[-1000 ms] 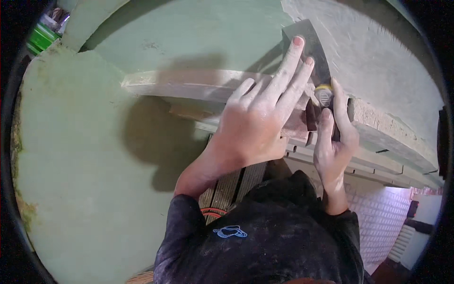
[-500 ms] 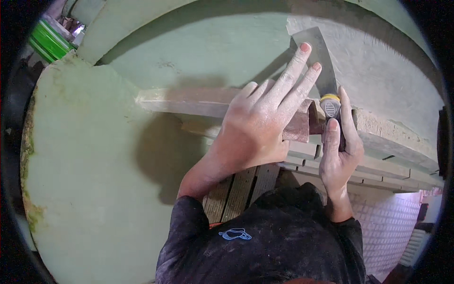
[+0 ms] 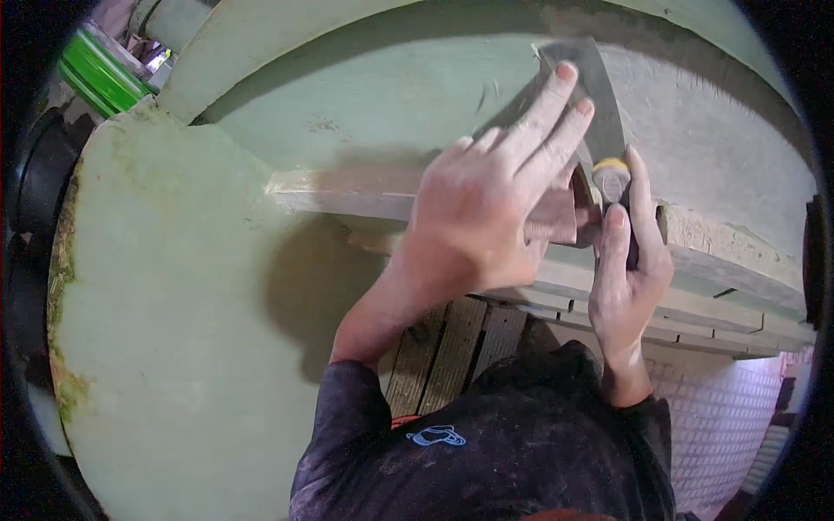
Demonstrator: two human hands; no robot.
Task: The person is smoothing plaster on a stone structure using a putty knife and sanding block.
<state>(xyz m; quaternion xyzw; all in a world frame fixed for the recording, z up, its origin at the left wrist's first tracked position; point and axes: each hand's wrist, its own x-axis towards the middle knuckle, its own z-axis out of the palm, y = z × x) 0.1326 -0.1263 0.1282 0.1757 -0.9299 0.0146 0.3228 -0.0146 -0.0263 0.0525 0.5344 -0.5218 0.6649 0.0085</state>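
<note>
My right hand point(image 3: 632, 269) grips the dark handle of a putty knife point(image 3: 604, 108), with the thumb on its near end and the index finger along its side. The wide metal blade points away and lies against the pale green curved surface point(image 3: 400, 95), beside a grey smoothed patch point(image 3: 686, 108). Two outstretched fingers of my left hand point(image 3: 478, 208) press on the blade, while its other fingers are bent. Between that hand's thumb and palm is a folded reddish-brown sheet, apparently sandpaper point(image 3: 554, 217). Both hands are dusted white.
A ledge point(image 3: 347, 195) crosses below my hands and continues as a rough-edged board point(image 3: 730, 247) on the right. A broad green panel point(image 3: 174, 304) fills the left. Slatted planks point(image 3: 456, 347) show beneath me. A bright green cylinder point(image 3: 104, 74) is at the far left.
The putty knife has slid slightly farther away along the surface, with both hands and the brown sheet moving along. The whole view has shifted a little.
</note>
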